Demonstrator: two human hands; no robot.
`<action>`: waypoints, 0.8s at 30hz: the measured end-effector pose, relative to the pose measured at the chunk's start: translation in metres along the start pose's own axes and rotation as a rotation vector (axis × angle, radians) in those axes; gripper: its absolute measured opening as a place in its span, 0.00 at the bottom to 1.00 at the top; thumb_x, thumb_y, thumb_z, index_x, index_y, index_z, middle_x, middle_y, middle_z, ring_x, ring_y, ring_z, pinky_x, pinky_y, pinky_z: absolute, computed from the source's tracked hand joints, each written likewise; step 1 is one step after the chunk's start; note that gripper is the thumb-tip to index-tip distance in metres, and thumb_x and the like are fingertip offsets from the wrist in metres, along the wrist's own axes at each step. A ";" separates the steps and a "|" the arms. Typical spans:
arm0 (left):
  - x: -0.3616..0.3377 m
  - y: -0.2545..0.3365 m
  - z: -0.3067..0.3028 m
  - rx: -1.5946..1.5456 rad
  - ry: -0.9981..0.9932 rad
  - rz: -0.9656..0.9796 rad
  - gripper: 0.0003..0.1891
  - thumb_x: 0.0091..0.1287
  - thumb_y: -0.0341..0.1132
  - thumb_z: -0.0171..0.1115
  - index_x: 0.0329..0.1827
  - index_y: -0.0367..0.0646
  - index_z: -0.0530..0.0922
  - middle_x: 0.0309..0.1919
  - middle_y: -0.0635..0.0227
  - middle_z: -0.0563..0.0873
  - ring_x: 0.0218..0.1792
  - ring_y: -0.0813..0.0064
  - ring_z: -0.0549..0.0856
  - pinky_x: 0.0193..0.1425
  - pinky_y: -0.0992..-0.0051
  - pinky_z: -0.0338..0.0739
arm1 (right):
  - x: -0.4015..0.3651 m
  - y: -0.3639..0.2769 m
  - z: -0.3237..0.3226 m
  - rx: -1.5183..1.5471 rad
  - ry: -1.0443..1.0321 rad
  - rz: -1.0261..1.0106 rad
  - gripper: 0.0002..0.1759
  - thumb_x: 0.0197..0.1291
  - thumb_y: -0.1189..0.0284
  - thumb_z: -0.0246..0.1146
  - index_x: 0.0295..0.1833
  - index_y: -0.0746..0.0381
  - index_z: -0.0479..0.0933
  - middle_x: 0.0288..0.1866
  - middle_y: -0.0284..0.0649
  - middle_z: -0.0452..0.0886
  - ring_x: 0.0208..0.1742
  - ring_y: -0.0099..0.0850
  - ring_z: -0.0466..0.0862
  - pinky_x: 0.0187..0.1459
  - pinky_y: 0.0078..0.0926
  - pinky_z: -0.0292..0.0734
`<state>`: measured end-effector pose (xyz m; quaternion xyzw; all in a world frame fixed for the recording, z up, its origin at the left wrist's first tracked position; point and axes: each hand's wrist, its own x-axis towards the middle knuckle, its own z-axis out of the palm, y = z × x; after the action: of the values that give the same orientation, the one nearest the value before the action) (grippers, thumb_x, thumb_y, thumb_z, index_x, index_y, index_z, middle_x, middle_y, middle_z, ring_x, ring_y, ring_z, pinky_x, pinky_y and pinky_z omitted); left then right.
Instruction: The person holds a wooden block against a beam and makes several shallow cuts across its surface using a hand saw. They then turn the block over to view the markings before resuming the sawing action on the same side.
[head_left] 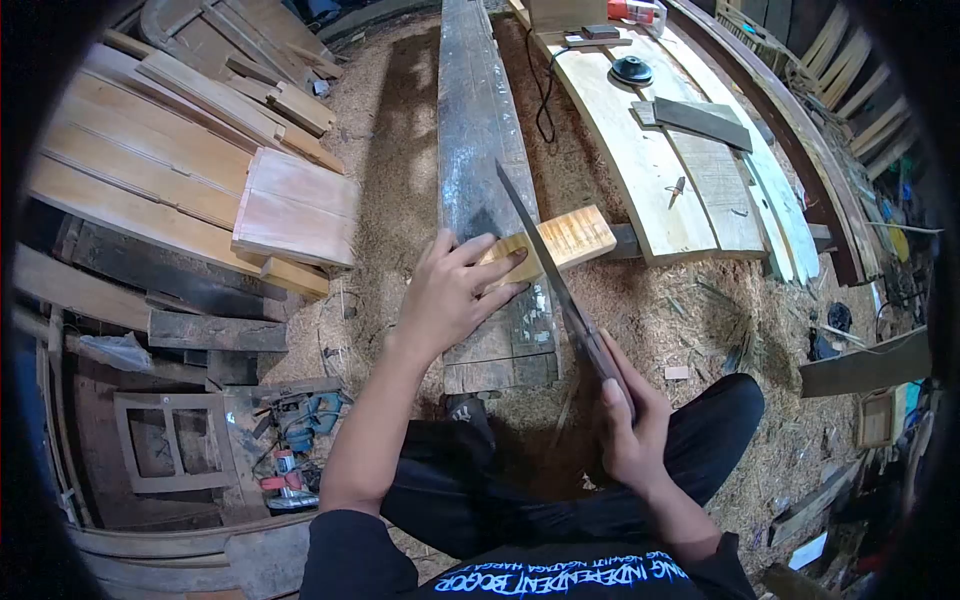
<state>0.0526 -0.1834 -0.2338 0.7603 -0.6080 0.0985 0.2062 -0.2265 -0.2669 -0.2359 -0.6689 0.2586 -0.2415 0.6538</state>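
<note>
A short, light wooden block (582, 236) lies across the narrow plank bench (478, 120), its right end sticking out past the bench's edge. My left hand (462, 285) grips the block's left part, fingers laid over its top. In my right hand (637, 430) is the handle of a handsaw (547, 258), my fingers closed around it. The long dark blade points away from me and crosses over the block, just right of my left fingertips.
Wide boards (620, 130) at right carry a black disc (631, 71) and dark wood strips (703, 124). Stacked planks (150, 150) stand at left. Power tools (290, 475) lie lower left, near a small wooden frame (172, 445). Shavings (390, 150) cover the floor.
</note>
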 end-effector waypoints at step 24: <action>0.005 0.000 0.003 -0.002 -0.046 -0.030 0.19 0.67 0.49 0.76 0.58 0.56 0.93 0.61 0.66 0.90 0.51 0.61 0.81 0.64 0.61 0.80 | -0.057 -0.002 -0.019 -0.077 -0.008 0.007 0.30 0.81 0.68 0.54 0.79 0.76 0.69 0.65 0.56 0.87 0.56 0.30 0.89 0.60 0.25 0.79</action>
<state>0.0532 -0.1895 -0.2341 0.7713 -0.6011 0.0772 0.1942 -0.2810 -0.2434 -0.2325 -0.6935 0.2675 -0.2264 0.6295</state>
